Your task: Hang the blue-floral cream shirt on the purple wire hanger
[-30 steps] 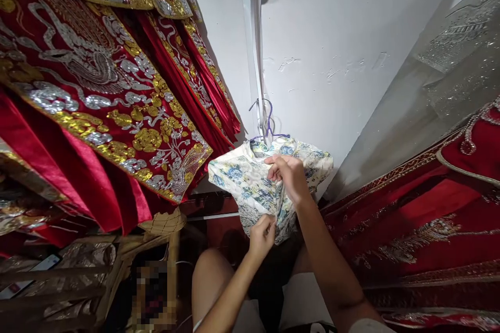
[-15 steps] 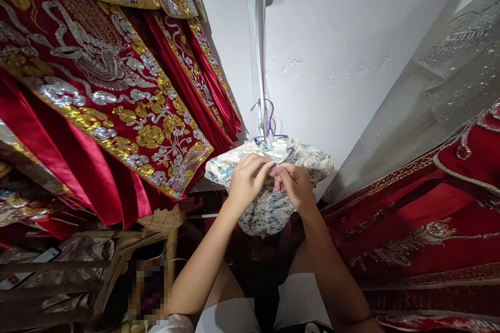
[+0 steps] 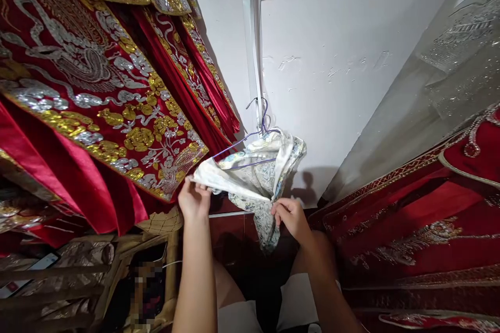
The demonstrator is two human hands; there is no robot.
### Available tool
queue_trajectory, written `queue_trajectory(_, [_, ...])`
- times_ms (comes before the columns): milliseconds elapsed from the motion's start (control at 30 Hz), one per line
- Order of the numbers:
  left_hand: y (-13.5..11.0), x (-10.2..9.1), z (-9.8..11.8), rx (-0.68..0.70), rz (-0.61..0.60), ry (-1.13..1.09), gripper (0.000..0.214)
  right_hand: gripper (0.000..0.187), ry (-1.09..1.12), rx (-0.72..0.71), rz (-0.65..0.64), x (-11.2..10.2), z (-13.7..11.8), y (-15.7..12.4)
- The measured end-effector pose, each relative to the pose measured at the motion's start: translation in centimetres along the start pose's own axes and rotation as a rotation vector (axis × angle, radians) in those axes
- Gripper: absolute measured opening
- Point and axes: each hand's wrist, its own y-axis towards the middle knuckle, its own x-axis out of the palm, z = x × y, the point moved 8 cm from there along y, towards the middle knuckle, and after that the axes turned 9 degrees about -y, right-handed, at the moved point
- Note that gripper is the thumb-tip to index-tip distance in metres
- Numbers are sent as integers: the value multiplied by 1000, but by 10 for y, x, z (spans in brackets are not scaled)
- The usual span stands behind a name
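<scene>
A white shirt with a blue floral print [image 3: 262, 214] hangs from a purple hanger [image 3: 238, 141], its front pulled apart so the pale inside shows. The hanger's left arm is bare of cloth, while its hook loops at a white vertical pole [image 3: 254, 36]. At the left, my left hand [image 3: 194, 199] pinches the shirt's edge and holds it stretched outward. My right hand [image 3: 289, 216] grips the front edge lower down, near the middle. What lies right under the right fingertips is hidden.
Red garments with gold and silver sequins [image 3: 140, 138] hang close on the left. A beaded red garment [image 3: 406, 234] and a sheer sparkling one [image 3: 457, 62] are on the right. A bamboo chair [image 3: 172, 270] stands lower left, with a phone [image 3: 29, 273] nearby. Behind is a white wall [image 3: 324, 21].
My hands were together at the shirt's neckline; they have moved apart and down. The left one has drawn the shirt's left side off the hanger arm, opening the front.
</scene>
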Motion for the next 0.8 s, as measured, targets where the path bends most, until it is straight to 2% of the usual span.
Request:
queue_trajectory(100, [-34,-37,-53,-156,199,-156,24,24,48,35,-53,9,8,-7])
queue_trajectory(200, [-70,-59,-88,-227,281,-167,9,24,41,48,-133,12,11,-12])
queue_trajectory(267, [-85,-68,-100,-285,281,-119,12,24,7,47,-209,13,12,-17])
queue_trajectory(367, [-94,-68,-96,-336,212,-84,25,25,-42,76,-326,20,23,-25])
queue_trajectory(433, [-97,-50,-83,-344,79,-99,36,28,-51,113,-349,25,35,-26])
queue_trajectory(467, [-100,-35,-75,-346,-5,-102,39,30,-50,128,-307,24,39,-24])
queue_trajectory(567, [-124,18,-53,-333,-275,-60,40,41,-35,114,-24,9,43,-12])
queue_trajectory(633, [-151,54,-41,-294,-487,43,39,53,32,102,79,2,38,-5])
queue_trajectory(733, [-194,98,-28,-147,-836,327,29,73,250,194,-44,12,29,3])
queue_trajectory(800, [-211,112,-21,-11,-970,492,23,81,377,283,-149,21,22,3])
